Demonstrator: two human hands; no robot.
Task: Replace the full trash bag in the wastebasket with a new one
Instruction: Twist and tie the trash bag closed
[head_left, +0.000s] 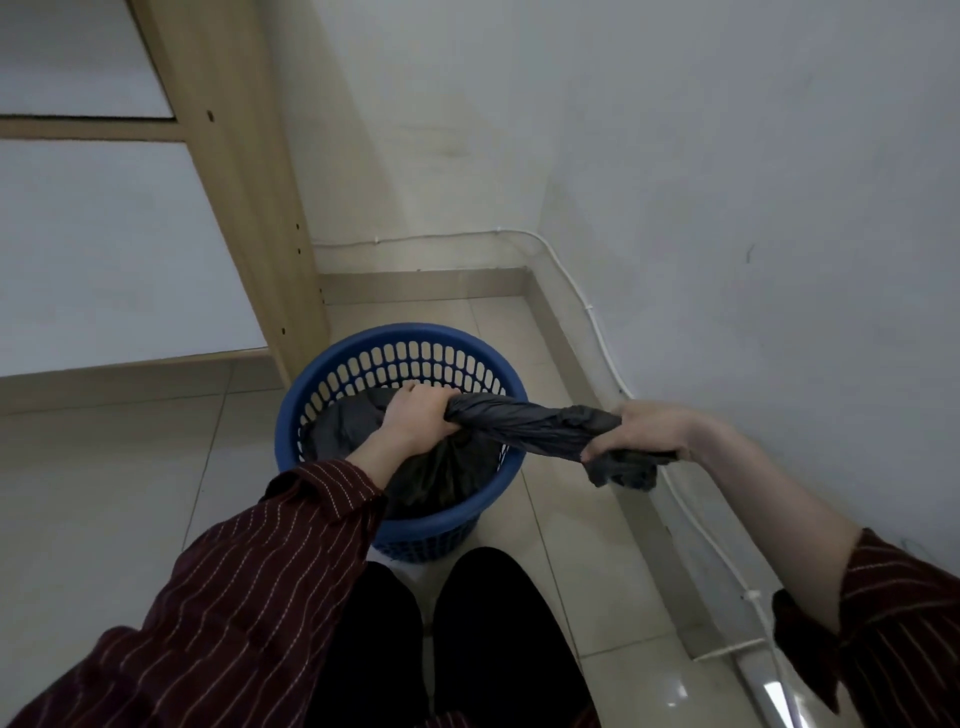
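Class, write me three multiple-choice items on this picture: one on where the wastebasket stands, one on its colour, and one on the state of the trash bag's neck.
1. Where does the round perforated plastic wastebasket stand?
A. on a table
B. on the tiled floor near the wall corner
C. on a chair

2. What colour is it?
A. red
B. white
C. blue

3. How is the neck of the dark grey plastic trash bag?
A. twisted and stretched between both hands
B. spread over the rim
C. cut open

Answers: B, pale floor tiles surround it, with the corner behind; C, its rim and wall are blue; A, the left hand and right hand each grip one end of the twisted neck.
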